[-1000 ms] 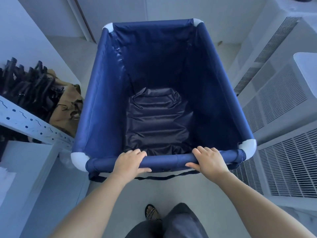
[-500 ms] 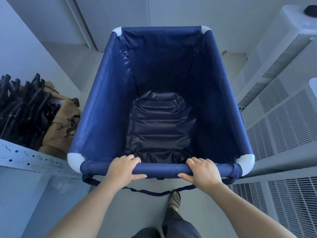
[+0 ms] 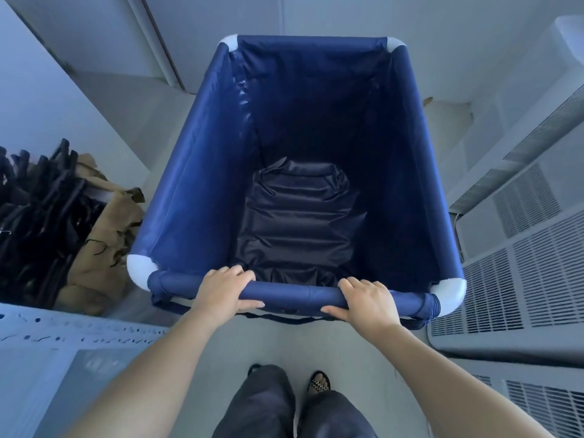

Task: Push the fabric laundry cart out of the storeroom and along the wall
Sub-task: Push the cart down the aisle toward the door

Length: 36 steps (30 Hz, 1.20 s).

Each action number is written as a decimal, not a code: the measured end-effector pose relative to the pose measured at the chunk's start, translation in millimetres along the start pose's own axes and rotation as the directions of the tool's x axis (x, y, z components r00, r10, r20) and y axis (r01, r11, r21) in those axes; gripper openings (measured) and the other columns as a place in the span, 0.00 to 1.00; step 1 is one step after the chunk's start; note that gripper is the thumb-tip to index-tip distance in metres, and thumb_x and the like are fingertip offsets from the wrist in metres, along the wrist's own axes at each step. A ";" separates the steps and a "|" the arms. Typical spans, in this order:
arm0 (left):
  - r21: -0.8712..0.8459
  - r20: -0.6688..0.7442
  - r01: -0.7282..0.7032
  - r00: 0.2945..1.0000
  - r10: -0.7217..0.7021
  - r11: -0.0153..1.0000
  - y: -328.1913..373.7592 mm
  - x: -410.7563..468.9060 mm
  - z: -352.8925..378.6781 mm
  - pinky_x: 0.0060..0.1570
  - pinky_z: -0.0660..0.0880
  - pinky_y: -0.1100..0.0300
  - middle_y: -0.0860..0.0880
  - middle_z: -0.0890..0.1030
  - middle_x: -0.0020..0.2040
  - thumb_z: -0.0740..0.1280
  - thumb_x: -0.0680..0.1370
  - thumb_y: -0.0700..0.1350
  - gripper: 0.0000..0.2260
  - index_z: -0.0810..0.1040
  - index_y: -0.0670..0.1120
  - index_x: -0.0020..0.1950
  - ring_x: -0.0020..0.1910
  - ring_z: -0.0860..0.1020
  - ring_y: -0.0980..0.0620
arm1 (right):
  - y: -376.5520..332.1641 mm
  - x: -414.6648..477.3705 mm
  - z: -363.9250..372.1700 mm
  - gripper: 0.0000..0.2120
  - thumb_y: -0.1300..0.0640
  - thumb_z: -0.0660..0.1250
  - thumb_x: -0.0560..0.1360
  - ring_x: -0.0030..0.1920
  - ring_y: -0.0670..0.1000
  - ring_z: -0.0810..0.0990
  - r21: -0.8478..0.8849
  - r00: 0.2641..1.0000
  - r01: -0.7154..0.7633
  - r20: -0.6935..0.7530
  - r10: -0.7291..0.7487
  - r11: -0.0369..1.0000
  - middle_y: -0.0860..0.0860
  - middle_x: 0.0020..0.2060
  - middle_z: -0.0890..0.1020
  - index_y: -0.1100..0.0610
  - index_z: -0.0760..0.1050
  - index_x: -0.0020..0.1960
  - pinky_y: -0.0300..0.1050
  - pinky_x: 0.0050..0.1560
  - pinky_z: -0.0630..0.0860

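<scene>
A deep navy fabric laundry cart (image 3: 189,191) with white corner joints fills the middle of the head view. Nothing lies in it except its dark, wrinkled liner floor. My left hand (image 3: 222,290) grips the padded near rail left of centre. My right hand (image 3: 368,301) grips the same rail right of centre. Both arms reach forward from the bottom of the frame, with my legs and a sandalled foot below.
A metal shelf (image 3: 72,327) on the left carries black hangers (image 3: 34,210) and a tan bag (image 3: 104,245), close beside the cart. White louvred units (image 3: 518,279) line the right side. A pale wall (image 3: 284,14) and door frame (image 3: 161,42) stand just ahead.
The cart has rolled forward with me along the narrow aisle. The shelf and the louvred units have slid back toward me. Both hands keep their grip on the rail.
</scene>
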<state>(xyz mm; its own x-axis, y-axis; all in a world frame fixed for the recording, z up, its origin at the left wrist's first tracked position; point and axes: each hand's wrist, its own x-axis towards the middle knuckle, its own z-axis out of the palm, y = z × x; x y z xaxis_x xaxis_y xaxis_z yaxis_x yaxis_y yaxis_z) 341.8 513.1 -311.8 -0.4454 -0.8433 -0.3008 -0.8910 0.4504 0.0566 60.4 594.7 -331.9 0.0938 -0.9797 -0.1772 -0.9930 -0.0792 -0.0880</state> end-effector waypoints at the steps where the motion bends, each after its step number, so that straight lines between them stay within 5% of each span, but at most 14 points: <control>1: 0.006 0.007 -0.007 1.000 0.007 1.000 -2.4 8.0 -2.2 0.48 0.69 0.56 0.54 0.76 0.48 0.63 0.70 0.68 0.22 0.73 0.53 0.54 0.47 0.75 0.50 | 2.3 7.0 -1.1 0.28 0.29 0.53 0.70 0.42 0.52 0.78 0.002 1.000 -0.002 -0.004 0.002 1.000 0.48 0.41 0.79 0.53 0.71 0.48 0.46 0.45 0.69; 13: -0.023 0.073 -0.130 0.989 0.131 0.991 -30.8 100.3 -34.1 0.41 0.64 0.58 0.57 0.75 0.47 0.61 0.70 0.70 0.22 0.71 0.54 0.52 0.49 0.74 0.52 | 21.0 83.5 -25.3 0.28 0.29 0.52 0.71 0.46 0.51 0.76 -0.051 0.991 -0.113 0.060 0.116 0.992 0.46 0.45 0.77 0.51 0.70 0.52 0.45 0.48 0.67; 26: 0.030 0.097 -0.304 0.949 0.300 0.952 -94.8 183.9 -59.7 0.49 0.70 0.57 0.54 0.75 0.54 0.58 0.74 0.67 0.23 0.70 0.51 0.59 0.53 0.73 0.51 | 9.3 162.4 -38.7 0.27 0.33 0.56 0.73 0.54 0.52 0.74 0.055 0.989 -0.142 0.044 0.139 0.988 0.47 0.52 0.76 0.52 0.71 0.60 0.47 0.57 0.66; 36: 0.070 0.056 -0.349 0.937 0.346 0.934 -107.4 254.9 -78.5 0.43 0.70 0.58 0.54 0.76 0.51 0.58 0.74 0.67 0.23 0.70 0.51 0.57 0.49 0.74 0.52 | 12.2 244.9 -54.2 0.28 0.32 0.51 0.73 0.51 0.54 0.75 0.015 0.989 -0.096 0.111 0.094 0.995 0.50 0.52 0.77 0.53 0.70 0.57 0.47 0.47 0.67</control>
<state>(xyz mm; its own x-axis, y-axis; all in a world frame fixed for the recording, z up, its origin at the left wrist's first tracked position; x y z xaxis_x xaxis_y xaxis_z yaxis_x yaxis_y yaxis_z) 317.0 226.7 -319.8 -0.7204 -0.6177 -0.3154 -0.6709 0.7359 0.0911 67.4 343.9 -323.3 0.0074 -0.9564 -0.2920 -0.9962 0.0182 -0.0848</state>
